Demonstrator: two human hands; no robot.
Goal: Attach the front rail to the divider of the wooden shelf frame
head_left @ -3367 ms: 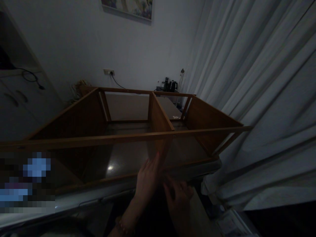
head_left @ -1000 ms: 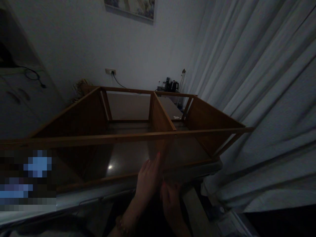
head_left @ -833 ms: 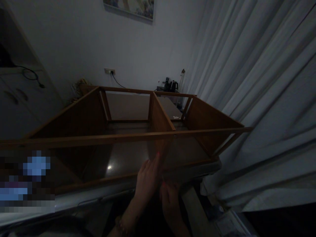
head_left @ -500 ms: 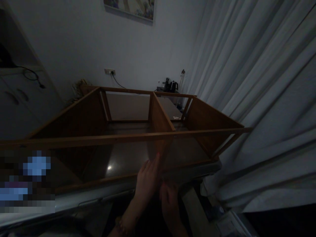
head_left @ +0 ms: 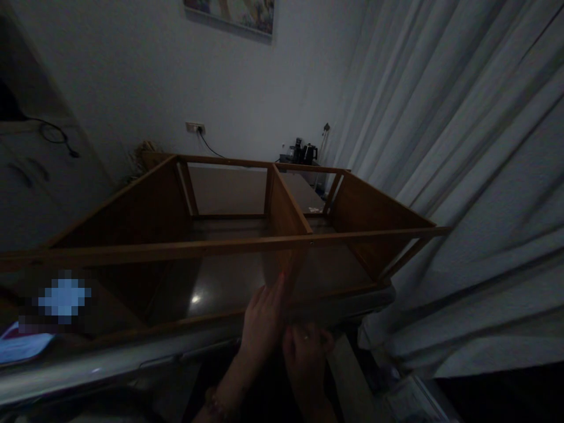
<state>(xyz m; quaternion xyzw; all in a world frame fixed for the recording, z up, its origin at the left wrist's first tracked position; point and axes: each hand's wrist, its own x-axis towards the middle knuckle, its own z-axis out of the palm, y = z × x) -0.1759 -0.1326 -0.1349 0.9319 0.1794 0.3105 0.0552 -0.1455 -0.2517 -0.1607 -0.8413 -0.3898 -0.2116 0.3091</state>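
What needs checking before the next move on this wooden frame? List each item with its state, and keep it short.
1. left hand flat against the centre divider at its near end: ok.
2. right hand grip, low by the frame's near edge: cannot tell, too dark.
3. wooden frame lying on the table: ok.
4. curtain apart from the front rail at its right end: not ok, they appear to meet.
5. Lighting: not ok, dim.

Dim room in a home, framed picture (head_left: 229, 14) on the far wall, long pale curtains (head_left: 440, 147) at right, wall socket (head_left: 194, 127) with cable, kettle (head_left: 308, 153) in the far corner, white cupboard (head_left: 35, 176) at left, unfinished wooden shelf frame (head_left: 286, 211) lying on a glossy tabletop (head_left: 220, 282)
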